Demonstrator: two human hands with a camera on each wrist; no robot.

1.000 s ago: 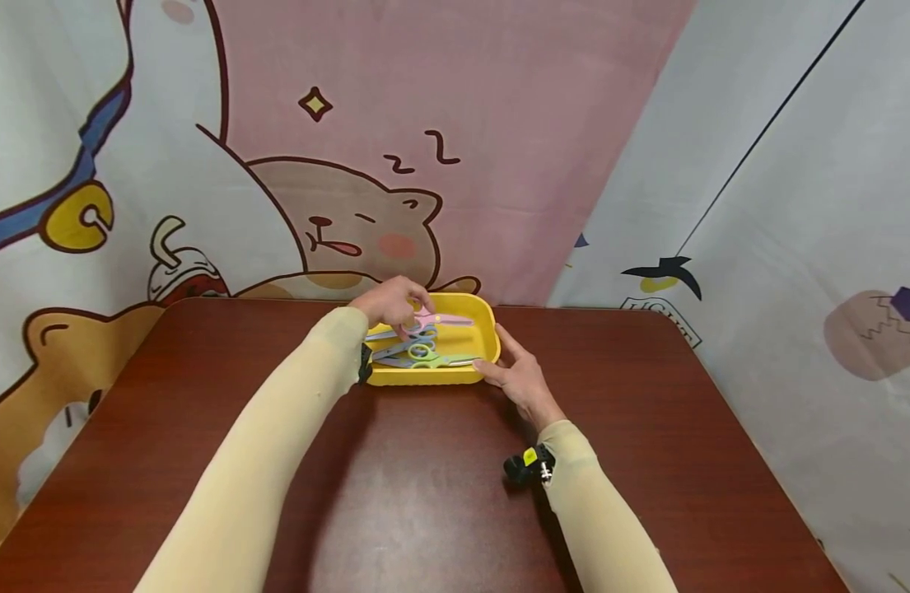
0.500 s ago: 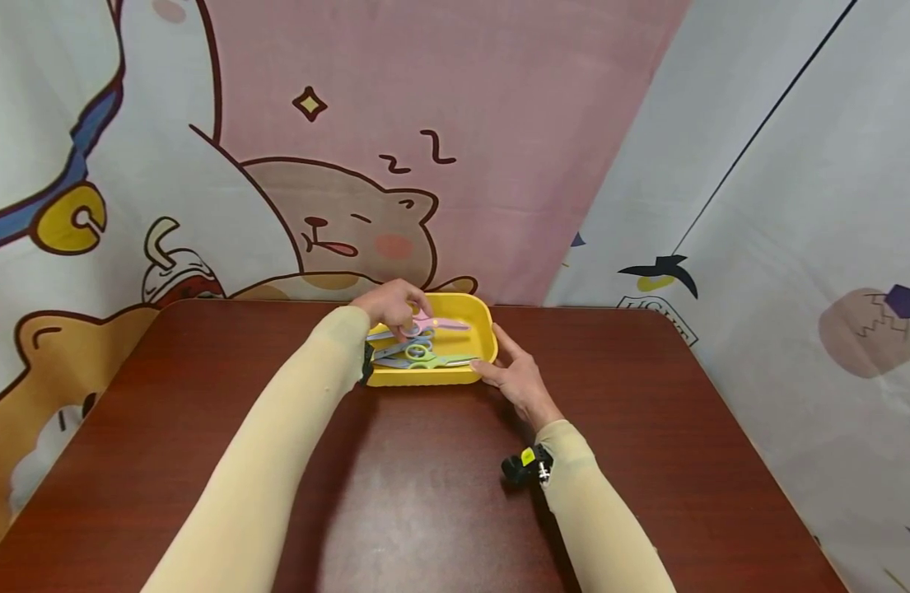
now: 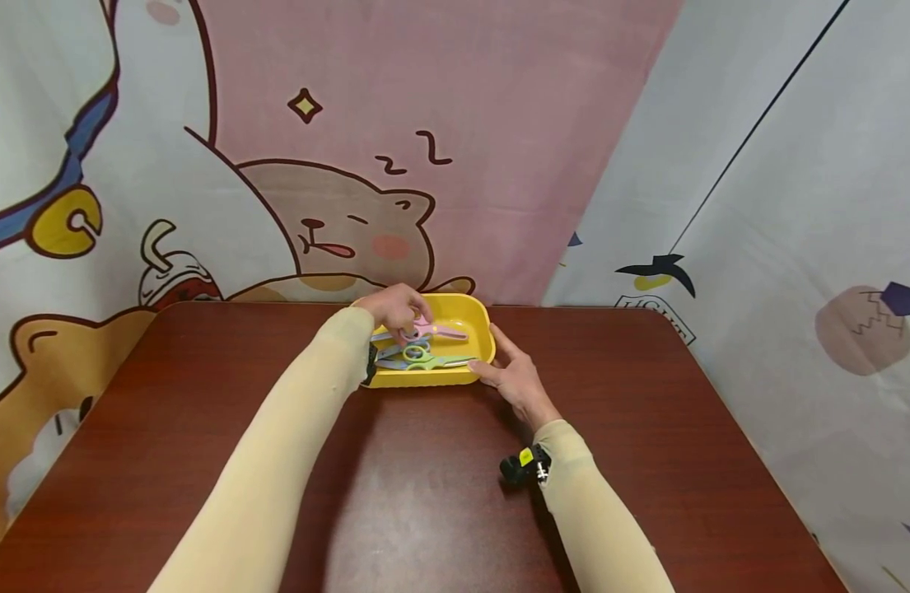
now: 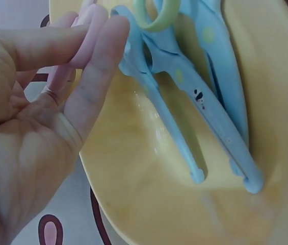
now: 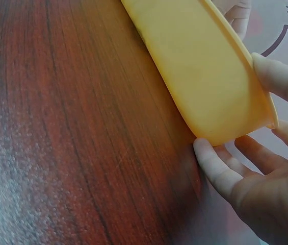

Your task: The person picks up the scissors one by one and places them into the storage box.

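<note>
A yellow tray (image 3: 425, 380) holds several child-size scissors at the back of the table. My left hand (image 3: 397, 311) reaches into it and pinches the handle of the pink scissors (image 3: 443, 331), whose blades point right. In the left wrist view, the pink handle (image 4: 88, 41) is between the fingers, partly hidden by them. Beside it lie blue scissors (image 4: 223, 46) and a green handle ring (image 4: 156, 19). The green scissors (image 3: 434, 362) lie along the tray's near side. At the tray's right end, my right hand (image 3: 517, 380) grips the rim and lower corner.
The brown wooden table (image 3: 425, 494) extends around the tray. Directly behind it hangs a patterned cloth (image 3: 514, 165) with cartoon animals. A small black camera (image 3: 515, 469) is strapped to the right wrist.
The pink scissors have shifted slightly nearer to me inside the tray, together with my left hand. My right hand keeps its grip on the tray. The head view has turned a little.
</note>
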